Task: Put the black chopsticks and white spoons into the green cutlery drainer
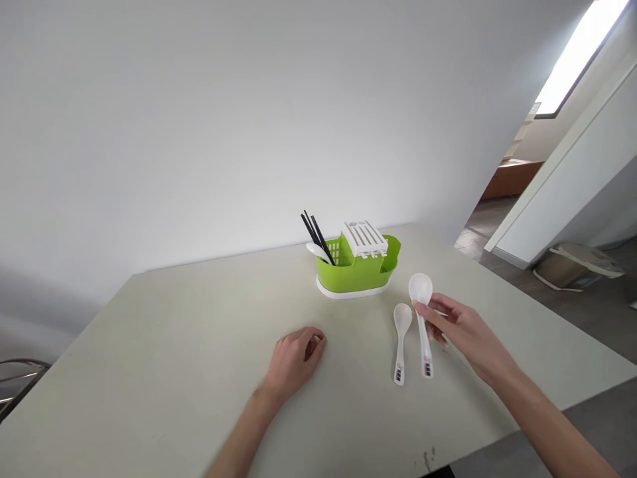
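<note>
My right hand (455, 325) pinches a white round-bowled spoon (421, 288) near the neck between thumb and fingers, its bowl pointing away from me and its handle toward me. Just left of it, a slimmer white spoon (401, 332) lies on the table with a small printed mark on its handle end. My left hand (297, 357) rests on the table, fingers curled in, nothing visible in it. Beyond both hands stands a green utensil holder (348, 277) with a white slotted top (364, 238) and a white base. Black chopsticks (313, 229) and another white spoon (318, 251) lean in its left compartment.
The pale table (199, 345) meets a white wall (249, 133) behind the holder. Dark spots mark the table's near edge. On the floor to the right sits a lidded brown bin (577, 264). A dark chair part (24, 378) shows at the far left.
</note>
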A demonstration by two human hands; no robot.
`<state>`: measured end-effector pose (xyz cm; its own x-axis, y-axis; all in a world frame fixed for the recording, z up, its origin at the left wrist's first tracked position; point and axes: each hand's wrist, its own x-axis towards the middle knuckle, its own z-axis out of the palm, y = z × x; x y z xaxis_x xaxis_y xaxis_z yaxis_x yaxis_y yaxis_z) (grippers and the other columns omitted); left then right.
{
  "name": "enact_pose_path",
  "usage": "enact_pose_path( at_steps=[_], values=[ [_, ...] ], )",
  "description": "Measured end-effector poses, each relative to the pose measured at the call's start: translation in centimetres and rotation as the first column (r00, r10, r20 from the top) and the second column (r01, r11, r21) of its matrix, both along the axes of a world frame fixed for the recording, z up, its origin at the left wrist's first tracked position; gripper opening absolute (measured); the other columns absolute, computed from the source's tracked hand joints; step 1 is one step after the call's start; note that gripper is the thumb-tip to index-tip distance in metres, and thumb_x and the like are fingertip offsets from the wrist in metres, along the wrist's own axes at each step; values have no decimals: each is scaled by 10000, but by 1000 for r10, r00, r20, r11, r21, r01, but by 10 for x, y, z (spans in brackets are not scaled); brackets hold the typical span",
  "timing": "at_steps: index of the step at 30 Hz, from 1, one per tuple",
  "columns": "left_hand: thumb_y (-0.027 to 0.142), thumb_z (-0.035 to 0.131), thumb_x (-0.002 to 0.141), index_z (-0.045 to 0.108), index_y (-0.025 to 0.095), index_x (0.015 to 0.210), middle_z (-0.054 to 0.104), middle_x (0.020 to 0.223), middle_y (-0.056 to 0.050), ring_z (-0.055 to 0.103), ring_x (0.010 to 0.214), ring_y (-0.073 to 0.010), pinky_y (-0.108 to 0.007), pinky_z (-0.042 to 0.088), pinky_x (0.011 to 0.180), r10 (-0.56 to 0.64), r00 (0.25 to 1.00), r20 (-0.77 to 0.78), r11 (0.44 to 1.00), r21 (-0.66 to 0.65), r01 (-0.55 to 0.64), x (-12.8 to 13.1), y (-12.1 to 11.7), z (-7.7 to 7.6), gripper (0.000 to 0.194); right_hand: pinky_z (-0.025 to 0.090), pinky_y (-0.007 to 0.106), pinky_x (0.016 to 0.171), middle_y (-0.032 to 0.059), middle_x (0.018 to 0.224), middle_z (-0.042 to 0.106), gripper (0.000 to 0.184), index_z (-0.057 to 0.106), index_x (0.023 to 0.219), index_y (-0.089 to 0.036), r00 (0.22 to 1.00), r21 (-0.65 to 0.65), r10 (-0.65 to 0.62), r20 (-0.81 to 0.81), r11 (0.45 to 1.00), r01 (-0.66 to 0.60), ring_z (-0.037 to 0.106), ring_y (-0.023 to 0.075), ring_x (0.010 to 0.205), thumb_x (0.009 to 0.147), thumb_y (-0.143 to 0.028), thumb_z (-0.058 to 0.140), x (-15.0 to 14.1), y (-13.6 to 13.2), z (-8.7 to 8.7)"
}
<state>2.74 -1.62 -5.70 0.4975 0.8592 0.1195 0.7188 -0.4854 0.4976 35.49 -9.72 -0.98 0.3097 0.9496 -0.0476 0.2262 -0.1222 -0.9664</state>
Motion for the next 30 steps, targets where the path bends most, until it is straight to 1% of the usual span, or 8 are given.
enact_pose_path(
  at_steps=[3,6,9,12,15,17,23,30],
  values=[
    [358,459,1016,694,253,1017,731,841,-6,620,694,-164,-297,411,658,-7,1000,-1,1000,-7,7,-2,0,-1,258,542,313,600,73,830,748,476,722,1010,-209,999,94,19,45,995,-23,658,202,671,866,-663,729,-17,15,35],
    [345,461,1011,696,250,1015,743,865,-11,627,705,-164,-300,417,667,-23,1000,7,1000,0,23,-3,0,0,254,605,358,689,82,884,794,481,704,1077,-209,993,208,-3,122,978,-23,739,241,747,884,-650,719,-36,31,63],
    [348,458,1005,700,249,1011,746,870,-19,631,709,-168,-301,421,668,-27,1000,13,1000,3,27,-3,0,1,261,617,384,720,67,891,805,482,680,1091,-212,981,342,-54,185,940,-13,760,245,728,913,-660,672,-53,49,81],
    [344,458,999,702,248,1011,745,866,-21,633,711,-172,-303,422,672,-26,1000,13,1000,2,26,-3,0,2,262,605,375,752,61,897,807,443,658,1074,-224,952,460,-112,285,887,-34,777,254,783,957,-650,612,-66,68,91],
    [343,463,998,701,247,1013,741,863,-18,628,705,-170,-299,417,666,-20,1000,15,1000,-3,20,-3,1,1,258,568,343,758,65,977,805,387,657,1092,-230,872,545,-198,448,833,-91,781,250,851,1014,-595,551,-78,87,94],
    [343,465,999,700,247,1013,737,861,-16,624,700,-167,-294,416,663,-17,1000,20,1000,-4,17,-4,2,0,254,534,327,741,69,993,801,369,657,1116,-222,794,554,-249,555,822,-129,773,235,825,1049,-553,508,-85,98,92],
    [347,464,1004,696,248,1009,724,839,-9,612,691,-164,-286,405,663,-15,1000,16,1000,-16,15,-3,3,-3,253,428,300,618,59,774,765,345,659,1136,-199,594,407,-216,775,890,-207,739,234,706,1109,-440,414,-106,115,80],
    [345,466,1007,699,244,1020,713,823,-1,597,676,-156,-281,406,659,-15,999,31,1000,-16,16,-3,2,-3,254,368,309,576,69,890,798,291,689,1199,-238,437,254,-145,888,946,-202,733,252,727,1103,-349,437,-114,123,66]
  ],
)
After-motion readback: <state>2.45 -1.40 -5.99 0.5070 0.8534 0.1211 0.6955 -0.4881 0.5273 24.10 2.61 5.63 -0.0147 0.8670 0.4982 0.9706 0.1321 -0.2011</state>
